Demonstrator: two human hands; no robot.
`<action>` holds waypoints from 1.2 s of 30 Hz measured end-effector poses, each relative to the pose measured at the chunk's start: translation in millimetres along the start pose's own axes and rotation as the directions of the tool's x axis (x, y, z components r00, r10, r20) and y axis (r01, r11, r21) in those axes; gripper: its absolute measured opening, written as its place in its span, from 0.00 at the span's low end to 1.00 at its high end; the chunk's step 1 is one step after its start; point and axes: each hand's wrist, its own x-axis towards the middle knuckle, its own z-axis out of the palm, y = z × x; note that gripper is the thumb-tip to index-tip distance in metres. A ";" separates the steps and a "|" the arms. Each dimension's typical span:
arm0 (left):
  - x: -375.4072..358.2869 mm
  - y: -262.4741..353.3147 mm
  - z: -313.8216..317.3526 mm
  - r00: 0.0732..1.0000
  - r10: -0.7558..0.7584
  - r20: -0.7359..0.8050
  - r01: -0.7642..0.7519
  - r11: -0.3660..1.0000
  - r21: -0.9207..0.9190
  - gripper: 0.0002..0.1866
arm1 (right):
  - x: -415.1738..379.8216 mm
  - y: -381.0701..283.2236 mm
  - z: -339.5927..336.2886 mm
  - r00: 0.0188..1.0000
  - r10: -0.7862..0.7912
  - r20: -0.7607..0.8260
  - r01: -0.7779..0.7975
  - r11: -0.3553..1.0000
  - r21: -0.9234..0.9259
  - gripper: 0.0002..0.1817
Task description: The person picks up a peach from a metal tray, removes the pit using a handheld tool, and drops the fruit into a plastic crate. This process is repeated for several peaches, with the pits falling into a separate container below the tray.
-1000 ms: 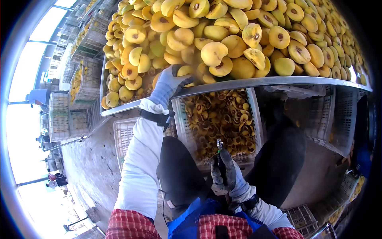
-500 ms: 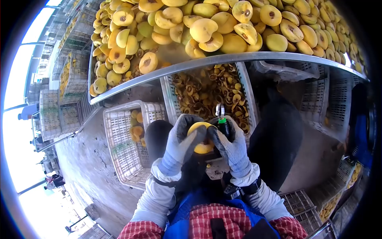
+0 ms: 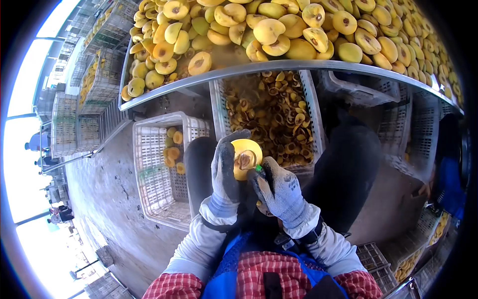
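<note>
While the left hand [image 3: 225,172] wraps its gloved fingers around a yellow peach half [image 3: 244,158], the cut face with its brown pit turns toward the camera, held just above the person's knees. Closed tight, the right hand [image 3: 279,192] grips a pitting tool [image 3: 259,169] — only a green bit of its handle and the metal loop show, the loop set against the pit.

Behind the hands stands a white crate [image 3: 313,124] full of pits and scraps, directly under the steel edge of a table [image 3: 279,67]. Heaped on that table are cut peaches [image 3: 279,30], many showing their pits. Left of the knees sits a second crate [image 3: 154,174] — a few peach halves lie in its far corner. More stacked crates [image 3: 74,124] stand well off to the left.
</note>
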 end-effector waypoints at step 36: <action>-6.0 -55.7 -27.7 0.908 -0.398 -0.134 0.237 0.748 -0.620 0.25 | -18.9 36.9 27.3 0.748 -0.445 0.493 -0.663 -0.546 0.512 0.27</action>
